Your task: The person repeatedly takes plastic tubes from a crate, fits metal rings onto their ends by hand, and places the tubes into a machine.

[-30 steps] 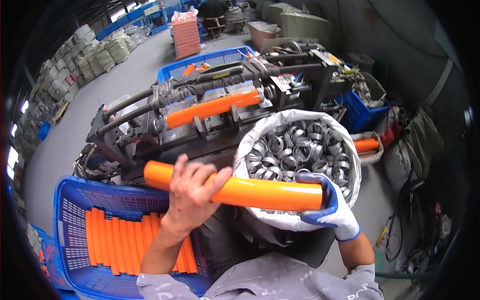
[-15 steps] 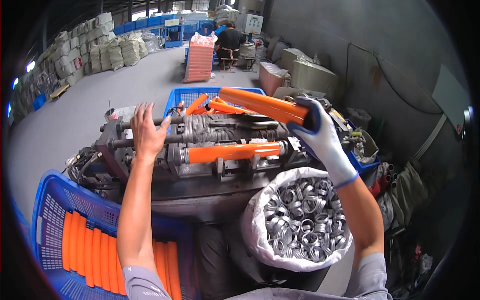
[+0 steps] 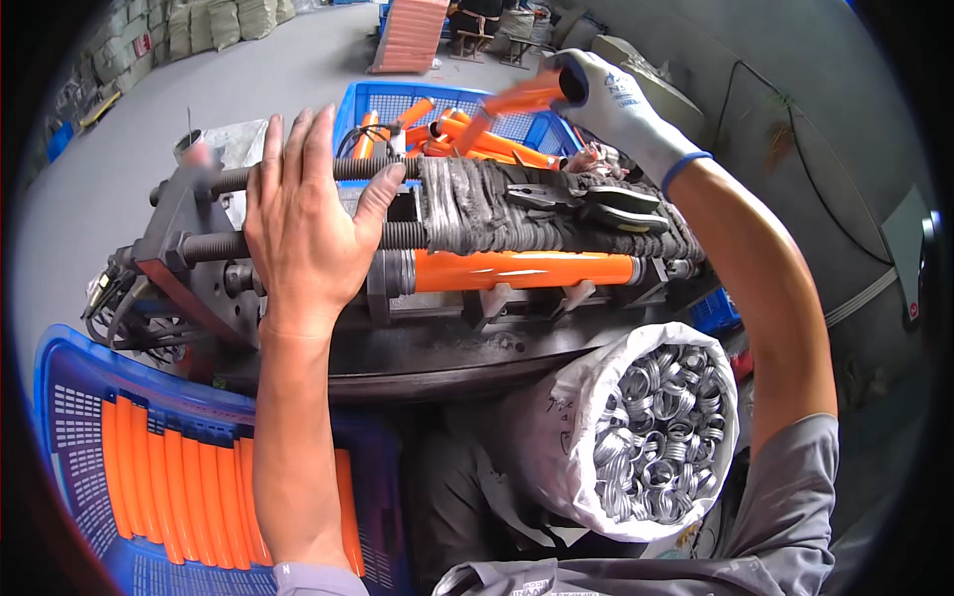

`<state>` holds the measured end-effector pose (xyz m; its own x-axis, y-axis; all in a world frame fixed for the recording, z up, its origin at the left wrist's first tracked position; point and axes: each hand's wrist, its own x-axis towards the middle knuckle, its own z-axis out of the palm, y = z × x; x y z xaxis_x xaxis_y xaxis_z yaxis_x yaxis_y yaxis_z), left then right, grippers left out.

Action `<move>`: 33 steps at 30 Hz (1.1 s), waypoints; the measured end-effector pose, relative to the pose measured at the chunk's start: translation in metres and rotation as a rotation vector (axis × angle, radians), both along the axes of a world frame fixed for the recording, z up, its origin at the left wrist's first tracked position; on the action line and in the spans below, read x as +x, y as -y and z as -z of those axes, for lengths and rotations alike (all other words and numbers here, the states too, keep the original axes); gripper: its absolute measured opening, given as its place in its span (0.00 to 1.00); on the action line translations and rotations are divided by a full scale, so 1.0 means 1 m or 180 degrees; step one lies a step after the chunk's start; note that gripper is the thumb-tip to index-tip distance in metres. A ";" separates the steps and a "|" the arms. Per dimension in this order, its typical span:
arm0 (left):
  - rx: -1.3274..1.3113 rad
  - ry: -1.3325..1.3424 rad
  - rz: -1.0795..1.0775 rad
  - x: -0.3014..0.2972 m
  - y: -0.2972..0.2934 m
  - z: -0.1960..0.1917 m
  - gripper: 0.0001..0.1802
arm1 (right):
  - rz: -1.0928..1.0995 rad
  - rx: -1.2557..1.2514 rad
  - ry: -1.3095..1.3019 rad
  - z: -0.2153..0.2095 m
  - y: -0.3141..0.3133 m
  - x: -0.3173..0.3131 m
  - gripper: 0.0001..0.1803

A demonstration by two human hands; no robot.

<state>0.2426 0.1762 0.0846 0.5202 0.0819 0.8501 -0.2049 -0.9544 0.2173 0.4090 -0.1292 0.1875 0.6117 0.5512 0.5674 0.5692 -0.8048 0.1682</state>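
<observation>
Bare left hand [image 3: 303,223], fingers spread, lies flat on the machine [image 3: 417,258] across its threaded rods. Gloved right hand [image 3: 611,99], fingers curled around one end of a blurred orange tube [image 3: 517,99], holds it over the far blue crate [image 3: 437,104]; another tube [image 3: 522,270] sits clamped in the machine.

Grey concrete floor [image 3: 248,79] carries press machine [image 3: 447,248], 2 blue crates [image 3: 70,397] [image 3: 397,99], white sack [image 3: 556,437].
</observation>
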 end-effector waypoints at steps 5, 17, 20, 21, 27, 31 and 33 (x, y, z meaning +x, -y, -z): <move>0.0066 -0.0105 -0.0073 -0.006 -0.002 0.000 0.40 | -0.0230 0.1458 -0.0081 0.016 -0.016 0.019 0.30; -0.0492 -0.0228 0.0284 -0.025 -0.007 0.002 0.46 | -0.0801 0.2740 -0.0192 -0.010 0.058 -0.171 0.31; -0.2511 0.0208 0.1274 -0.047 0.021 0.003 0.33 | -0.1539 0.3967 -0.0613 0.001 0.080 -0.239 0.31; -0.3045 0.0121 0.1854 -0.070 0.039 0.006 0.26 | -0.1551 0.4189 -0.0800 0.006 0.084 -0.264 0.32; -0.5447 -0.0718 0.4767 -0.191 0.161 0.018 0.35 | -0.1275 0.4584 -0.1465 0.086 0.094 -0.395 0.35; -0.6642 -0.0840 0.3881 -0.201 0.159 0.056 0.22 | -0.1177 0.3461 -0.3370 0.129 0.109 -0.441 0.36; -0.6269 -0.0686 0.3565 -0.217 0.138 0.057 0.23 | -0.0721 0.3704 -0.3941 0.146 0.134 -0.433 0.34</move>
